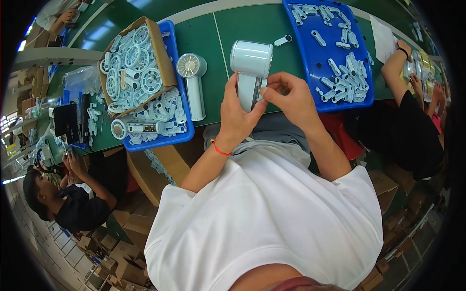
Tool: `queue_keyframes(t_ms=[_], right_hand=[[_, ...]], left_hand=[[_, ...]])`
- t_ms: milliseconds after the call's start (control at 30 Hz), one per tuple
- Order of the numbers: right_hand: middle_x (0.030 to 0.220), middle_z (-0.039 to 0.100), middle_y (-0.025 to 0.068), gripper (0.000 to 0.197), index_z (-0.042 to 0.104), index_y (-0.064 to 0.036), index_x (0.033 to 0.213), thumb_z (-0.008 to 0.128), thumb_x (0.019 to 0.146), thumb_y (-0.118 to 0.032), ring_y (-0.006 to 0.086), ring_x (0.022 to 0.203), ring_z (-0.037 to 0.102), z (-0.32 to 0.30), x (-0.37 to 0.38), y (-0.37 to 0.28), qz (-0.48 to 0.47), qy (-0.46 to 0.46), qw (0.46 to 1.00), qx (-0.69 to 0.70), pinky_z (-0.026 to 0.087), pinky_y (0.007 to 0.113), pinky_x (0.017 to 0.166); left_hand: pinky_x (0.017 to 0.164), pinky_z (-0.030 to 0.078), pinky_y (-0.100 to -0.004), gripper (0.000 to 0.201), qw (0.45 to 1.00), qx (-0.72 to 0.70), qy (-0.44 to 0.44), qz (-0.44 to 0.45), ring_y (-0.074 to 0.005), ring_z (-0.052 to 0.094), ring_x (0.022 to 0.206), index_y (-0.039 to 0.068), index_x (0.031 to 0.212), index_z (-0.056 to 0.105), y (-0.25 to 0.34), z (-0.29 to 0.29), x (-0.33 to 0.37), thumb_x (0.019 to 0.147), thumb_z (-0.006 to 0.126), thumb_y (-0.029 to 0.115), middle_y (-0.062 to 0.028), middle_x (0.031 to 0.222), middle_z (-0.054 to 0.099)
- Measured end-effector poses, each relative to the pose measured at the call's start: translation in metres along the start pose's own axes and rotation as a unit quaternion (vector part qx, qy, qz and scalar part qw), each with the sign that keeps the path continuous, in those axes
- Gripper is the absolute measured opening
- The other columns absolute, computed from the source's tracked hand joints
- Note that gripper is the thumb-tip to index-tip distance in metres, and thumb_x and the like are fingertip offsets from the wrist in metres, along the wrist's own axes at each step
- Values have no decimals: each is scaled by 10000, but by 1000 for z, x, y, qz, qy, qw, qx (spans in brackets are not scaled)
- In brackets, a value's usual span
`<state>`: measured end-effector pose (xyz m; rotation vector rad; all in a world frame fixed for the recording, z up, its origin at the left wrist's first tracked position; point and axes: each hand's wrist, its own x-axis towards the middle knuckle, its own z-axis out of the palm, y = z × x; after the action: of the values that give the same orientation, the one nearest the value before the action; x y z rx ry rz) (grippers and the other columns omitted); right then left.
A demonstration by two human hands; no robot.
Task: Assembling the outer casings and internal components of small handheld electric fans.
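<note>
Above the green desk, the left hand wraps its grip around the handle of a pale blue handheld fan, held upright just over the desk edge; the right hand pinches at the handle's side, fingertips touching it. What they pinch is too small to tell

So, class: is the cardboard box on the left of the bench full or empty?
Full. The box is heaped to its rim with pale round grille parts, and more parts spill into the blue tray beside it.
</note>
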<state>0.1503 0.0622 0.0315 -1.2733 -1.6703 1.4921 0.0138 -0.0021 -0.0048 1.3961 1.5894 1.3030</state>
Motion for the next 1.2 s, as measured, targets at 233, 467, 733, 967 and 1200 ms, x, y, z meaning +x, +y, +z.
queue_keyframes(t_ms=[233,467,733,967,1200], right_hand=[[741,601,44,192,583,31,853,680,737,-88,64,648,526,-2,3,-2,42,-30,997,55,416,193,578],[698,592,19,177,552,-21,795,706,740,-90,40,576,515,-9,2,-17,89,-65,992,63,382,179,441],[672,590,14,199,537,-35,806,708,742,-114,41,542,507,-10,1,-8,102,-64,990,79,370,177,416],[1065,568,105,584,463,9,1172,725,751,-299,144,918,572,-2,7,21,-24,-73,987,141,492,271,715],[1218,499,144,699,371,16,1276,707,768,-328,212,1076,530,10,-5,20,25,-98,924,370,464,340,875]], left_hand=[[818,449,-351,697,1000,17,15,-6,-291,552,971,-59,1260,322,11,-2,1,694,692,113,-192,1099,519],[788,449,-360,639,998,1,-61,-24,-308,558,909,-54,1229,338,21,-12,4,702,654,121,-200,1057,522],[731,472,-359,552,994,19,-93,-46,-307,588,830,-55,1176,383,27,-16,8,721,633,131,-202,945,569],[554,477,-290,441,956,-175,-142,-186,-171,583,594,-42,1126,397,23,-12,5,786,591,160,-101,723,589],[511,462,-258,379,956,-162,-181,-166,-126,562,553,-46,1066,403,39,-18,10,802,574,165,-75,673,577]])
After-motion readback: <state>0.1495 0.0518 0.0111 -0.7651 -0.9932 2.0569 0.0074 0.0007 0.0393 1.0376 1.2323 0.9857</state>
